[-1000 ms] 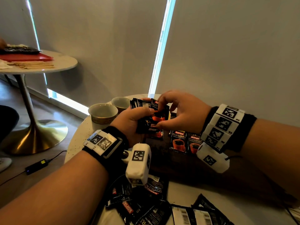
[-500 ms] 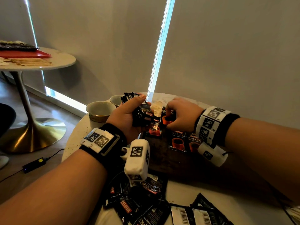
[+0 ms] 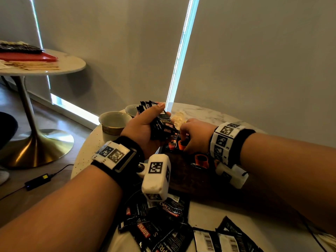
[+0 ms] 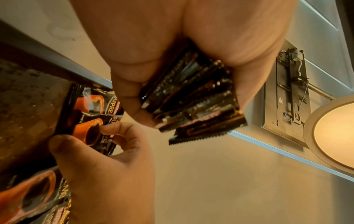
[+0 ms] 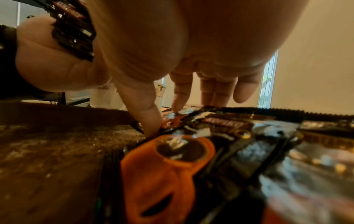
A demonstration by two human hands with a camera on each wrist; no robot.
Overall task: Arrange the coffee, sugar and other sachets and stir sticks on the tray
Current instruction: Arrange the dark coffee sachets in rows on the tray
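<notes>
My left hand [image 3: 143,128] grips a stack of black coffee sachets [image 3: 161,124] above the far left of the dark wooden tray [image 3: 181,177]; the left wrist view shows the stack's edges [image 4: 191,98] fanned in my palm. My right hand [image 3: 194,137] is down on the tray. Its thumb and forefinger pinch one coffee sachet [image 4: 86,130] that lies flat next to another sachet [image 4: 91,103]. More sachets with orange cups printed on them [image 3: 201,160] lie in a row on the tray under my right wrist. I see no stir sticks on this table.
Two empty cups [image 3: 113,122] [image 3: 131,110] stand at the table's far left. Pale sachets [image 3: 177,119] lie behind the tray. Loose black sachets [image 3: 163,224] are heaped at the near edge. A second table at left carries a red tray [image 3: 27,57] and stir sticks [image 3: 32,65].
My right hand took one sachet from the stack and came down with it onto the tray. My left hand drew the stack back a little to the left.
</notes>
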